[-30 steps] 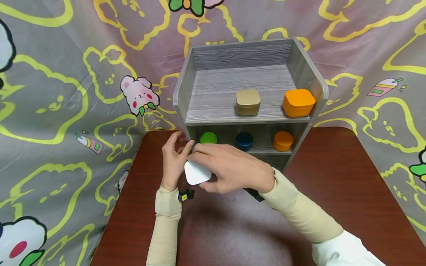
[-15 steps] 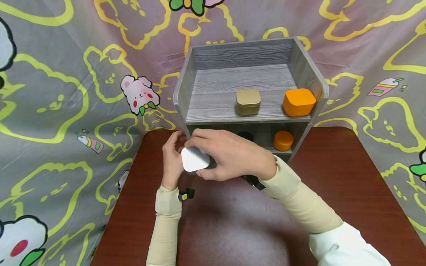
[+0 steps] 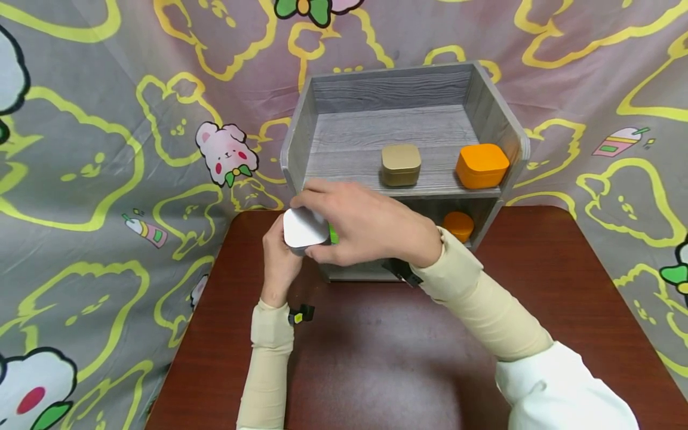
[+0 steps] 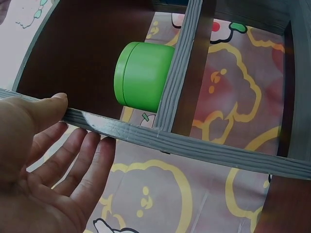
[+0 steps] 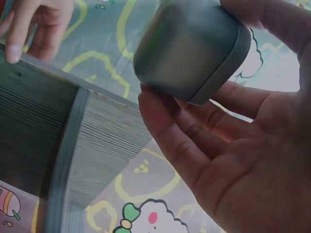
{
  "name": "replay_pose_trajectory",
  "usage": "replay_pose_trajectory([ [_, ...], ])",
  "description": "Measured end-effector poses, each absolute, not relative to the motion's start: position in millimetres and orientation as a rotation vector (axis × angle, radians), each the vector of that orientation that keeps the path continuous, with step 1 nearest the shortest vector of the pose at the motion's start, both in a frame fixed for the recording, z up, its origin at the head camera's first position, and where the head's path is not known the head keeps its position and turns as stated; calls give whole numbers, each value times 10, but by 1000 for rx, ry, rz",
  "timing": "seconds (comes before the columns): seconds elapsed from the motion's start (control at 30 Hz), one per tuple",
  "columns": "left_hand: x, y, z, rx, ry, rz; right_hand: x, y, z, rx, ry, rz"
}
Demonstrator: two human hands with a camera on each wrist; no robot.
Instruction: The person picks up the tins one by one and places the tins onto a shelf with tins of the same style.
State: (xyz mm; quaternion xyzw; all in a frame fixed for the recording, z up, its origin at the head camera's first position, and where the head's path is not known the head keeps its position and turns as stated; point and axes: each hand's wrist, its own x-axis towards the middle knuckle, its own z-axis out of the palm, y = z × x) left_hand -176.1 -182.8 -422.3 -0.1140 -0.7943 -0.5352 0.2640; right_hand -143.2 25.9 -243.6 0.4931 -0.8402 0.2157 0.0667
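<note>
My right hand (image 3: 371, 227) holds a white-topped square tin (image 3: 305, 228) between thumb and fingers, in front of the shelf's left side. Seen from the right wrist, the tin (image 5: 189, 53) looks grey, with a lid seam, and is off the shelf. My left hand (image 4: 53, 160) grips the edge of the grey wooden shelf's side panel (image 4: 204, 150), thumb on the inner face and fingers outside. Close by, a round green tin (image 4: 146, 75) stands in the middle compartment. In the head view the right hand covers most of it, and the held tin hides the left fingers.
On the shelf's top board (image 3: 344, 131) stand a gold square tin (image 3: 401, 165) and an orange square tin (image 3: 482, 166). A round orange tin (image 3: 458, 226) sits below, at the right. The brown table (image 3: 376, 340) extends in front; a patterned cloth (image 3: 107, 179) hangs behind and beside.
My right hand has carried the white-topped tin upward and slightly left, toward the shelf's top board. It now covers the round blue tin. My left hand has stayed at the side panel.
</note>
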Motion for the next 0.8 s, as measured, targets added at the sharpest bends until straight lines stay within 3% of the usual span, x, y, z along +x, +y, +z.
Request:
replay_pose_trajectory([
  [0.8, -1774, -1819, -4212, -309, -2114, -1599, -1877, 300, -1952, 1319, -2743, 557],
])
